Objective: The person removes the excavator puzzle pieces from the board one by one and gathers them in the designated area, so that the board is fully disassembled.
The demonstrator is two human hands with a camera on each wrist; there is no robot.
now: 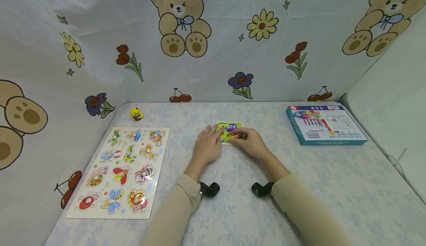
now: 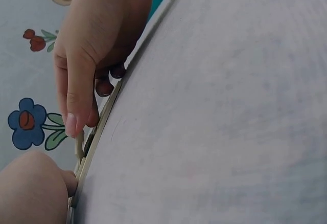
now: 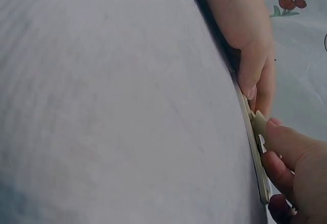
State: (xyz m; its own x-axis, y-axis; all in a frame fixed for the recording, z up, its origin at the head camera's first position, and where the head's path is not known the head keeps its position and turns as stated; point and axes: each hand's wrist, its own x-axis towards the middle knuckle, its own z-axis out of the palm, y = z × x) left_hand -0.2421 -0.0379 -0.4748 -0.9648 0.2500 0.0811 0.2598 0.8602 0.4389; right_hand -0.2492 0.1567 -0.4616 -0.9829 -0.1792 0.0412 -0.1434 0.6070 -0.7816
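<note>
A small green and yellow picture puzzle (image 1: 225, 138) in a pale wooden frame lies flat on the table in the head view. My left hand (image 1: 207, 147) rests at its left side, fingers mostly straight and fingertips on the edge. From the right, my right hand (image 1: 253, 142) pinches a thin wooden puzzle piece (image 3: 260, 124) between thumb and fingers. The piece stands tilted up from the board (image 3: 247, 116) in the right wrist view. In the left wrist view, the right thumb (image 2: 76, 106) is over the same piece (image 2: 79, 145). Fingers hide part of the picture.
A large insect knob puzzle (image 1: 131, 172) lies to the left, with a small yellow-haired figurine (image 1: 135, 113) behind it. At the back right is a blue and white box (image 1: 327, 126). A printed cloth (image 1: 219, 65) hangs along the table's back edge.
</note>
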